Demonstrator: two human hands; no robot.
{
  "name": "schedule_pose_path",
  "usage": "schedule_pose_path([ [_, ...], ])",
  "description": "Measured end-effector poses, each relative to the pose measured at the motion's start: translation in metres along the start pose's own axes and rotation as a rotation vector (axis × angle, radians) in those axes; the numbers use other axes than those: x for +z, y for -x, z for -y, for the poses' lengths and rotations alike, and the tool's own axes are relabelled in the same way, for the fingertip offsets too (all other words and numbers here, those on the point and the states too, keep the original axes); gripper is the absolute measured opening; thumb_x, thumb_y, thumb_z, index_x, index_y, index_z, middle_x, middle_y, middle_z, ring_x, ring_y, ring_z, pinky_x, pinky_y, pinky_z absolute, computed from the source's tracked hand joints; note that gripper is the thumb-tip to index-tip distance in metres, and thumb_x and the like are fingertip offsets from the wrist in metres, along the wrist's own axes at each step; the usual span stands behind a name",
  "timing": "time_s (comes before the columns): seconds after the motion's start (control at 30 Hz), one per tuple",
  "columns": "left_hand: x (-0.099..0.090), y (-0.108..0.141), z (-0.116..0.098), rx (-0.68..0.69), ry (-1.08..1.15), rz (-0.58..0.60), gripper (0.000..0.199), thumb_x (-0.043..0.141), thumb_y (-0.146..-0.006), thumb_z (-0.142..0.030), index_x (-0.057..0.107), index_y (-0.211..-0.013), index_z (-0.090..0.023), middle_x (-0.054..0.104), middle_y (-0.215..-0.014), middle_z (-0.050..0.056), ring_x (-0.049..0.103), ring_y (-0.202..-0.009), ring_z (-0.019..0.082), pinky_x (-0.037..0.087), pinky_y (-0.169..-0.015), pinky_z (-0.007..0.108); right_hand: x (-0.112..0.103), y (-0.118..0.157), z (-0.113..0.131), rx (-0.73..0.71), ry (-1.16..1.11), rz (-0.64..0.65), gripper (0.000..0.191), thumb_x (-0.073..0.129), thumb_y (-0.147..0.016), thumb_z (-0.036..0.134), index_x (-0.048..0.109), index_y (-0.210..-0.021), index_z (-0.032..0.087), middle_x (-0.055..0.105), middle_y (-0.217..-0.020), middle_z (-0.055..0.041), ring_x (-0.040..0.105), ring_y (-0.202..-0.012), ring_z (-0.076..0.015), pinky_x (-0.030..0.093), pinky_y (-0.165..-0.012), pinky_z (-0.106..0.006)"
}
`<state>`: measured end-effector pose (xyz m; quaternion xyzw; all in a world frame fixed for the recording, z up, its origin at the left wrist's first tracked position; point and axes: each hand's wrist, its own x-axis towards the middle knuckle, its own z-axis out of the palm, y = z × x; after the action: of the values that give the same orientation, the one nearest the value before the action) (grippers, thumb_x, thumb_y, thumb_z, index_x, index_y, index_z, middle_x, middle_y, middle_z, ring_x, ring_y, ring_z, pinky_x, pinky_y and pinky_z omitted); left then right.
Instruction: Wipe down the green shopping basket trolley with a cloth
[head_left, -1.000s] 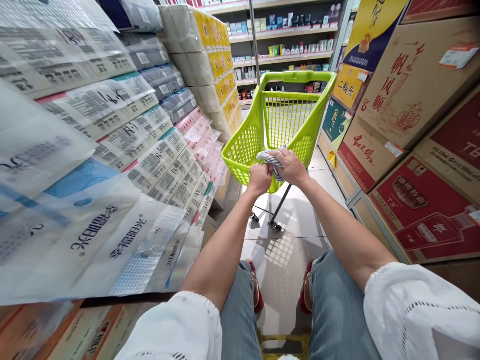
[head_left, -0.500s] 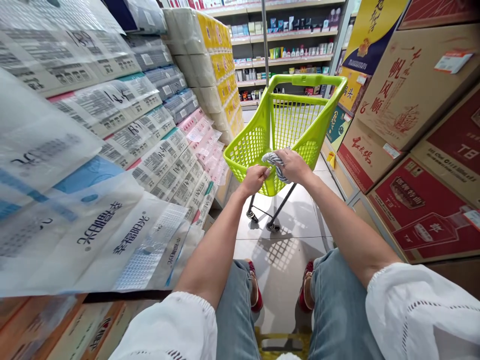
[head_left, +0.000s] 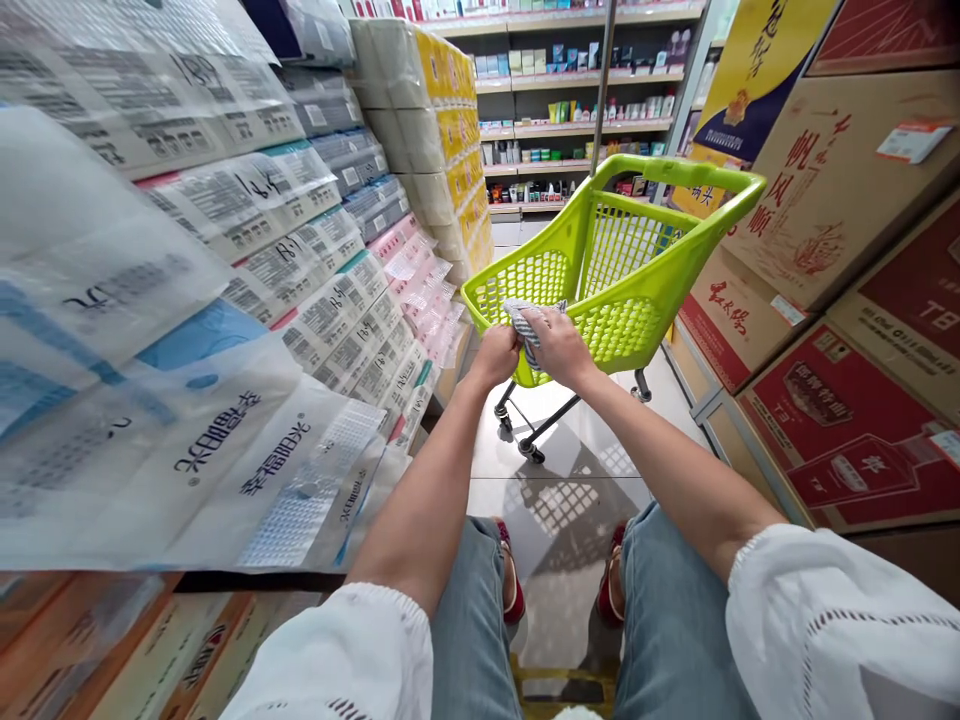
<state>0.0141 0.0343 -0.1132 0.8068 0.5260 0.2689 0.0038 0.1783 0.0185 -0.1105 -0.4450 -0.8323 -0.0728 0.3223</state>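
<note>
A bright green plastic shopping cart (head_left: 646, 310) stands in front of me, turned at an angle, with its near rim within my reach. My left hand (head_left: 495, 355) is closed on that rim at the near left corner. A grey-and-white striped cloth (head_left: 523, 318) is bunched in my right hand (head_left: 559, 345), which presses it against the rim just right of my left hand. Part of the cloth is hidden under my right fingers. The cart's lattice basket shows no goods. A thin metal pole (head_left: 601, 90) rises from its far side.
Wrapped tissue packs (head_left: 330, 300) are stacked on the left, with yellow-and-white paper packs (head_left: 442, 130) behind. Printed cartons (head_left: 810, 190) line the right side. Shelves of toiletries (head_left: 577, 80) stand at the back. My feet are on pale floor tiles (head_left: 551, 590).
The cart has swung so its handle end shifts right, and its wheels have turned. My right hand has moved left and down with the cloth, closer to my left hand.
</note>
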Motion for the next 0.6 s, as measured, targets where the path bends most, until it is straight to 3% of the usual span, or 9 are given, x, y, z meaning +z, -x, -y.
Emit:
schedule_pose_path([
  [0.13,0.003,0.001,0.01,-0.003,-0.007,-0.012,0.018,0.041,-0.088,-0.019,0.058,-0.081,-0.018,0.066,-0.09,0.01,0.058,-0.088,0.024,0.041,-0.081,0.037,0.001,0.003,-0.024,-0.027,0.124,0.018,0.049,0.04,-0.092,0.021,0.046,-0.141,0.025,0.048,-0.138,-0.0127,0.045,-0.116,-0.0292,0.04,-0.097,-0.044],
  [0.27,0.004,0.001,0.014,0.004,0.012,-0.023,0.021,0.038,-0.091,-0.02,0.056,-0.081,-0.02,0.065,-0.088,0.008,0.057,-0.087,0.022,0.041,-0.082,0.036,-0.014,0.009,-0.07,0.177,0.182,-0.098,0.049,0.037,-0.091,0.018,0.048,-0.139,0.023,0.049,-0.134,-0.0149,0.048,-0.109,-0.0303,0.043,-0.092,-0.046],
  [0.33,0.003,0.0,0.009,-0.008,0.007,-0.02,0.022,0.037,-0.092,-0.022,0.056,-0.081,-0.02,0.065,-0.086,0.008,0.056,-0.086,0.023,0.04,-0.082,0.036,-0.019,0.011,-0.081,0.231,0.165,-0.158,0.05,0.036,-0.09,0.014,0.048,-0.138,0.021,0.049,-0.133,-0.0143,0.047,-0.111,-0.0295,0.042,-0.094,-0.046],
  [0.43,0.003,-0.001,-0.003,-0.05,-0.022,-0.022,0.024,0.036,-0.092,-0.022,0.057,-0.082,-0.019,0.065,-0.085,0.01,0.056,-0.087,0.024,0.04,-0.084,0.038,-0.013,0.009,-0.066,0.211,0.112,-0.185,0.049,0.036,-0.089,0.013,0.048,-0.136,0.018,0.049,-0.133,-0.0143,0.045,-0.115,-0.0287,0.039,-0.099,-0.046],
  [0.6,0.006,-0.005,-0.008,-0.09,0.014,-0.041,0.019,0.042,-0.085,-0.014,0.061,-0.082,-0.017,0.067,-0.09,0.012,0.057,-0.089,0.025,0.042,-0.083,0.038,0.016,0.0,-0.003,0.085,0.013,-0.061,0.049,0.043,-0.09,0.018,0.046,-0.138,0.019,0.046,-0.135,-0.0149,0.045,-0.114,-0.0275,0.039,-0.101,-0.044],
])
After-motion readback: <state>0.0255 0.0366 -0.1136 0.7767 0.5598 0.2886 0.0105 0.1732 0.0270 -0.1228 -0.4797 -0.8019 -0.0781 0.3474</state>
